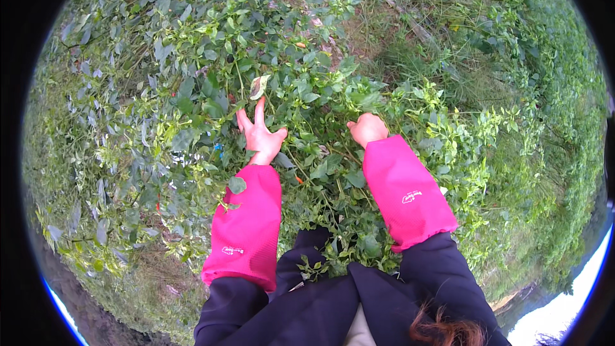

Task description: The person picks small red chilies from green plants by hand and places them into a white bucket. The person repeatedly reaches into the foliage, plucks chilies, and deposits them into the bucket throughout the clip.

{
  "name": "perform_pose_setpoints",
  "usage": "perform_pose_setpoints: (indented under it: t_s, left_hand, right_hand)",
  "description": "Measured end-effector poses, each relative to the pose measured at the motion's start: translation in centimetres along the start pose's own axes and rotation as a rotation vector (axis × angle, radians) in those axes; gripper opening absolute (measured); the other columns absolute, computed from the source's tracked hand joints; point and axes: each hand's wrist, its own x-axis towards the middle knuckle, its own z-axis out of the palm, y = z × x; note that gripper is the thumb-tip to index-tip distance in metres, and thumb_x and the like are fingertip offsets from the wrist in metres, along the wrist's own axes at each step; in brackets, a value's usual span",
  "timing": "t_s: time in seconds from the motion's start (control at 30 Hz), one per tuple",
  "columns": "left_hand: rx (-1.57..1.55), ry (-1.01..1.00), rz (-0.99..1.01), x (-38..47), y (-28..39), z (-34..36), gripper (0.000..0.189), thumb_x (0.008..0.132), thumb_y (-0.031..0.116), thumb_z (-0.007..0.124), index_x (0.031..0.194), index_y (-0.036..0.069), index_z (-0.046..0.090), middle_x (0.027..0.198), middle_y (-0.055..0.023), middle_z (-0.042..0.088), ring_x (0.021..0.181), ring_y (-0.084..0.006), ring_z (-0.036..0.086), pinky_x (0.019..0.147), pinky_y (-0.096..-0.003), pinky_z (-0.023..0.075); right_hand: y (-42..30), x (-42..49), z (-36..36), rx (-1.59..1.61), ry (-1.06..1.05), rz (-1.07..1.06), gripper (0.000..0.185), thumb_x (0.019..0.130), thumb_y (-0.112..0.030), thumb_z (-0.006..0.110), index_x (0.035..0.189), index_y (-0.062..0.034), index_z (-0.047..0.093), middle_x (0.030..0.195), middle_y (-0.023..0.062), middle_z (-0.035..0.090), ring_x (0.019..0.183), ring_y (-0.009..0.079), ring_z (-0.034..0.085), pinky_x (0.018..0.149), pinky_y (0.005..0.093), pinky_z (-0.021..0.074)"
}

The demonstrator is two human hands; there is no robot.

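Note:
Leafy chili pepper plants (331,163) spread out before me, and both my hands reach in among their leaves. My left hand (263,138) has its fingers apart, the tips partly among the foliage and nothing visible in its grasp. Just beyond its fingertips hangs a pale leaf with a brown patch (258,87). My right hand (369,129) is curled beside the stems; its fingers are mostly hidden, so whether it holds anything is unclear. Between my forearms an orange-red chili (299,179) shows. Another orange chili (301,45) sits farther off in the leaves.
Pink sleeve covers (245,226) wrap both forearms. A small red chili (158,204) hangs to the left. Something blue (218,149) shows through the leaves near my left wrist. Grass (399,43) grows between the plants at upper right. Stems and leaves reach up against my dark clothing.

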Motion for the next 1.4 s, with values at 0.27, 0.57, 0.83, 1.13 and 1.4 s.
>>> perform_pose_setpoints:
  t_s: [0.27,0.57,0.83,1.13,1.4]
  left_hand:
    - [-0.006,-0.009,0.000,-0.1,-0.2,-0.1,0.088,0.054,0.015,0.076,0.134,0.024,0.039,0.139,-0.0266,0.017,0.130,-0.0424,0.018,0.105,-0.0440,0.0256]
    - [-0.005,-0.020,-0.022,-0.3,0.0,-0.1,0.087,0.056,0.012,0.074,0.134,0.025,0.038,0.140,-0.0237,0.015,0.133,-0.0411,0.014,0.104,-0.0422,0.0308]
    - [-0.029,-0.022,-0.025,-0.3,-0.1,-0.1,0.088,0.054,0.014,0.075,0.134,0.025,0.039,0.137,-0.0266,0.020,0.129,-0.0433,0.020,0.105,-0.0444,0.0267]
    - [0.021,0.003,-0.017,-0.3,0.0,0.3,0.087,0.055,0.014,0.075,0.133,0.023,0.039,0.135,-0.0231,0.022,0.129,-0.0420,0.019,0.104,-0.0444,0.0295]
    - [-0.023,-0.018,-0.032,-0.3,0.1,0.3,0.086,0.055,0.012,0.074,0.133,0.022,0.039,0.136,-0.0237,0.020,0.133,-0.0416,0.012,0.104,-0.0431,0.0288]
  right_hand:
    - [1.3,2.0,2.0,0.143,-0.003,-0.013,0.040,0.076,-0.042,0.065,0.084,-0.0031,0.069,0.084,0.0184,0.066,0.083,0.0339,0.063,0.076,0.0406,0.0489]
    - [2.4,2.4,3.6,0.266,-0.049,-0.133,0.031,0.074,-0.035,0.068,0.086,-0.0068,0.070,0.080,0.0163,0.066,0.075,0.0288,0.064,0.072,0.0369,0.0488]
    - [2.1,2.6,3.2,0.313,0.084,-0.125,0.033,0.074,-0.036,0.067,0.086,-0.0057,0.069,0.079,0.0158,0.066,0.073,0.0283,0.064,0.069,0.0362,0.0487]
    - [1.3,-1.9,1.7,1.001,0.342,-0.399,0.013,0.080,-0.013,0.066,0.081,-0.0005,0.066,0.065,0.0032,0.060,0.057,0.0093,0.052,0.054,0.0256,0.0425]
    - [0.0,-3.7,-7.4,1.789,-0.668,-0.557,0.018,0.090,-0.017,0.049,0.091,0.0008,0.053,0.069,0.0039,0.052,0.043,0.0074,0.038,0.039,0.0185,0.0283]
